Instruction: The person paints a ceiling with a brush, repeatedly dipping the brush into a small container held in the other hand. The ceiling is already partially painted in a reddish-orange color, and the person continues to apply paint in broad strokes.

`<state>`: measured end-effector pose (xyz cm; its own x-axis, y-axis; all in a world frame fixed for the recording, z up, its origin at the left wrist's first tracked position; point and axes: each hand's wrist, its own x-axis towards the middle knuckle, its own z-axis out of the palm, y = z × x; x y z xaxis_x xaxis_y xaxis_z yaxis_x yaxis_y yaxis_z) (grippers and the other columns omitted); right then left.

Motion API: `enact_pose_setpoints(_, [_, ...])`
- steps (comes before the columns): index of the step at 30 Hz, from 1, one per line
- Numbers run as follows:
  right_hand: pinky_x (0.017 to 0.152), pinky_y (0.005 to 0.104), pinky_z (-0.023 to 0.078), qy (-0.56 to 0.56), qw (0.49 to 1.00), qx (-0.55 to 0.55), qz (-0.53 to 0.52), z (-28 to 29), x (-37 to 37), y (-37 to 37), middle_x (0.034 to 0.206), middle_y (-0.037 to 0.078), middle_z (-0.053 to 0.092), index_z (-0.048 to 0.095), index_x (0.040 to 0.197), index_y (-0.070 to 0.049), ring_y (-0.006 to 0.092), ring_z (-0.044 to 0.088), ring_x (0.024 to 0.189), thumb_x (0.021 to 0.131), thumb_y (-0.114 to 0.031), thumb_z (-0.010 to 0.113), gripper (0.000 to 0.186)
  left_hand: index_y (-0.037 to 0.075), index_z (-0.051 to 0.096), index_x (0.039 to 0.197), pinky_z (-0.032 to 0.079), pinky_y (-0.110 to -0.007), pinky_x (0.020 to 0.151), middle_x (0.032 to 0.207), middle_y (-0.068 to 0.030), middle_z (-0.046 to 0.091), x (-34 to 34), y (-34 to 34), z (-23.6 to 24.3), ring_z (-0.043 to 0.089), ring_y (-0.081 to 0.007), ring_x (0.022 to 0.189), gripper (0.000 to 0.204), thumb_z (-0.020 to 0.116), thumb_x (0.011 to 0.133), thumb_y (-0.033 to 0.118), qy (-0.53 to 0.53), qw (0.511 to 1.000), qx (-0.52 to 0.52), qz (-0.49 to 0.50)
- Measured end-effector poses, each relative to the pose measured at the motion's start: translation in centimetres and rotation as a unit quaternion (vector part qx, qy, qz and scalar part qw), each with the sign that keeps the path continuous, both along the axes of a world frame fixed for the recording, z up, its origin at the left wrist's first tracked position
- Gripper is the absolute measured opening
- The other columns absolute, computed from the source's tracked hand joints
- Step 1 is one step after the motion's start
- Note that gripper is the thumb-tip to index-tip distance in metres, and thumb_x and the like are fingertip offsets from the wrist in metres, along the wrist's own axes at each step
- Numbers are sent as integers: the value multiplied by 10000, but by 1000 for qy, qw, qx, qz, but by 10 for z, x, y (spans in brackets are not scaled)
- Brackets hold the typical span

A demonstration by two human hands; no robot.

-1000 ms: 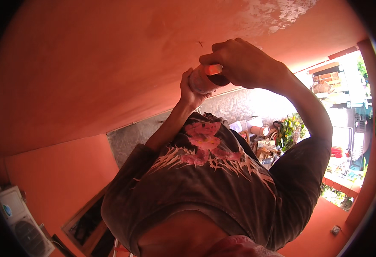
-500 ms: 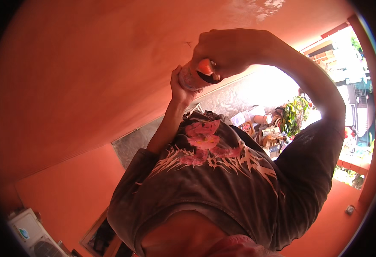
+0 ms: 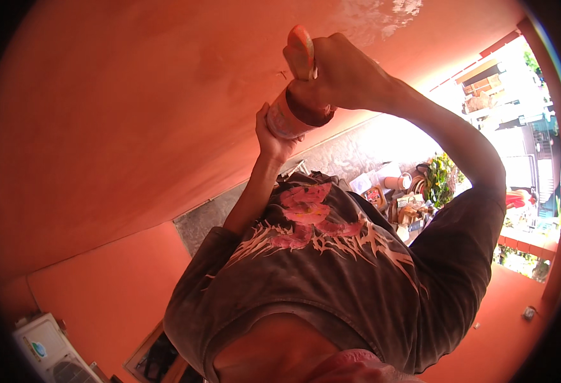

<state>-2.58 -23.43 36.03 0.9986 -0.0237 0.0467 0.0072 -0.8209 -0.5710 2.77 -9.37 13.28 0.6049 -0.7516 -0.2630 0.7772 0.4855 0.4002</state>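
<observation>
- The left hand (image 3: 275, 142) grasps a round, pinkish-red container with a smeared side (image 3: 284, 121), cradled from below and from the left; it sits between the chest and the wall.
- The right hand (image 3: 347, 73) is closed around a flat, rounded orange-red handle (image 3: 301, 54) whose free end sticks up past the fingers; the tool's working end is hidden, so I cannot tell whether it touches the container's inside.
- For good control, the left grip should stay firm and low on the container, its fingers clear of the rim; the right wrist would do best to turn loosely, bringing the tool in and out along the middle of the mouth.
- In this view the mouth leans to the lower right; the fisheye bend makes the true tilt hard to judge, so a more level hold seems safer against spilling.
- The broad, smooth orange-red wall (image 3: 133, 115) lies behind both hands; whether the knuckles clear it cannot be told.
- The dark shirt with a pink floral print (image 3: 306, 268) bounds the near side, so drips could land there.
- Room looks freest around the raised right elbow, though a jumble of boxes and pots (image 3: 408, 210) and a leafy green plant (image 3: 442, 182) appear below that arm.
</observation>
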Motion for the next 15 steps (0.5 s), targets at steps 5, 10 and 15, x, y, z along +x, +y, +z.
enact_pose_setpoints(5, [531, 407, 513, -3, 998, -16, -58, 7, -9, 0, 586, 177, 598, 543, 772, 17, 317, 649, 551, 809, -122, 651, 181, 120, 632, 1153, 463, -376, 546, 964, -67, 687, -5, -1, 1, 635, -226, 784, 546, 390, 966, 573, 1, 1000, -6, 30])
enact_pose_setpoints(10, [572, 453, 536, -46, 994, -90, -44, -4, -9, 5, 639, 218, 623, 590, 906, 16, 383, 657, 600, 822, -76, 626, 130, 114, 626, 1161, 462, -373, 554, 984, -69, 685, -5, -3, -16, 635, -229, 803, 553, 387, 965, 573, -36, 999, -36, -15])
enact_pose_setpoints(15, [598, 453, 542, -83, 988, -126, -10, 5, -8, 2, 660, 242, 626, 633, 969, 8, 393, 676, 643, 839, -94, 644, 166, 105, 616, 1190, 479, -379, 571, 1009, -83, 689, -9, -12, -8, 645, -247, 838, 576, 386, 964, 582, -40, 998, -38, -24])
